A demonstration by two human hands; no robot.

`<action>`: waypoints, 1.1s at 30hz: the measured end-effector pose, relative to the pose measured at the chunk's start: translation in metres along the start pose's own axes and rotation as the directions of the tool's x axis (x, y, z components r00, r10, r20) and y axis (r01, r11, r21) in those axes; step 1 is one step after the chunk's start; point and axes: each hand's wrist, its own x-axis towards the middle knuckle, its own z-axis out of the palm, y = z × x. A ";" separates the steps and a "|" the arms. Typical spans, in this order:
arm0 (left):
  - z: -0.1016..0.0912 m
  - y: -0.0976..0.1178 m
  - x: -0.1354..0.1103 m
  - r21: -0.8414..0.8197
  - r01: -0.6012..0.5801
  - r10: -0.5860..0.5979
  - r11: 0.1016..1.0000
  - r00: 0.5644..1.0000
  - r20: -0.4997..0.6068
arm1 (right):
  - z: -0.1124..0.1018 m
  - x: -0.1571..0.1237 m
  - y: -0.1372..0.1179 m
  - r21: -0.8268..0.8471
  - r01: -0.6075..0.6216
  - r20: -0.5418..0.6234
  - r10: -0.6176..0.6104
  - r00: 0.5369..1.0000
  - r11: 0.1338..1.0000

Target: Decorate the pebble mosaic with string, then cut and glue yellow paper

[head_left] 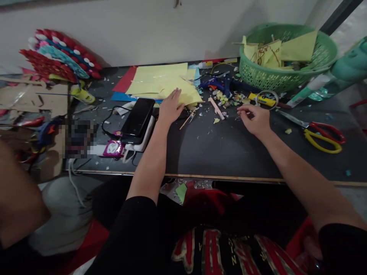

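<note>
My left hand [171, 107] lies with its fingers stretched out on the front edge of a stack of yellow paper [160, 78]. Red paper [126, 80] and blue paper [122, 96] stick out from under the stack. My right hand [255, 119] hovers low over the dark table, fingers curled with the tips pressed together; whatever they may hold is too small to name. Between the hands are a pale pink strip [217, 108] and small paper scraps. Behind them rests a blue glue gun [219, 84]. Close to my right hand are a tape roll [265, 98] and a yellow utility knife [262, 100].
Scissors [322, 133] with red and yellow handles lie at right. A green basket [286, 74] holds paper scraps, beside a teal bottle [341, 70]. Left stand a black phone [138, 117] on a white block, a yellow pot [83, 95] and cardboard [54, 105]. Another person's arm [20, 202] is far left.
</note>
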 end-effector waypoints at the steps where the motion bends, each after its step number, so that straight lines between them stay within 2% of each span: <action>1: 0.000 0.001 0.000 0.042 0.033 -0.033 0.999 0.999 0.004 | 0.000 0.000 -0.001 0.003 0.002 0.002 -0.002 1.000 1.000; 5: 0.000 0.005 -0.001 0.221 0.168 -0.175 0.961 0.985 0.010 | -0.001 0.000 -0.004 0.013 0.015 0.011 -0.016 1.000 1.000; 7: 0.002 0.004 -0.001 0.236 0.155 -0.157 0.959 0.988 -0.012 | -0.001 0.000 -0.004 0.000 0.007 0.020 -0.007 1.000 1.000; 10: 0.002 0.001 0.001 0.176 0.090 -0.079 0.980 0.994 -0.069 | -0.001 0.000 -0.003 -0.024 -0.003 0.032 0.003 0.999 1.000; 13: -0.003 0.003 0.002 0.111 0.067 -0.054 0.992 0.991 -0.120 | -0.002 -0.001 -0.006 -0.021 0.009 0.032 -0.009 0.999 1.000; 16: -0.007 0.021 0.000 0.066 0.012 -0.002 0.998 0.987 -0.161 | -0.006 -0.002 -0.010 -0.016 0.027 0.054 -0.026 0.998 1.000; 19: 0.002 0.059 -0.013 0.050 -0.129 0.135 0.990 0.981 -0.140 | -0.008 -0.004 -0.015 0.061 0.029 0.126 -0.036 0.991 0.998; 21: 0.018 0.091 -0.026 -0.011 -0.301 0.299 0.954 0.952 -0.062 | -0.007 -0.005 -0.018 0.156 -0.027 0.200 -0.005 0.980 0.987; 22: 0.027 0.106 -0.034 -0.074 -0.392 0.392 0.917 0.920 -0.017 | -0.006 -0.005 -0.019 0.183 -0.062 0.239 0.017 0.971 0.981; 24: 0.043 0.132 -0.047 -0.203 -0.551 0.563 0.809 0.826 0.002 | -0.002 -0.006 -0.020 0.149 -0.099 0.284 0.053 0.957 0.984; 26: 0.054 0.148 -0.056 -0.233 -0.646 0.664 0.727 0.747 0.000 | 0.002 -0.005 -0.020 0.074 -0.088 0.303 0.061 0.951 0.993; 28: 0.056 0.156 -0.060 -0.189 -0.701 0.712 0.687 0.702 -0.018 | 0.005 -0.004 -0.019 0.049 -0.075 0.341 0.054 0.939 0.996; 30: 0.055 0.158 -0.062 -0.130 -0.734 0.740 0.667 0.673 -0.006 | 0.008 -0.004 -0.017 0.048 -0.077 0.391 0.052 0.919 0.996; 33: 0.051 0.155 -0.061 -0.097 -0.716 0.718 0.691 0.696 -0.020 | 0.009 -0.004 -0.015 -0.015 -0.059 0.419 0.060 0.906 0.998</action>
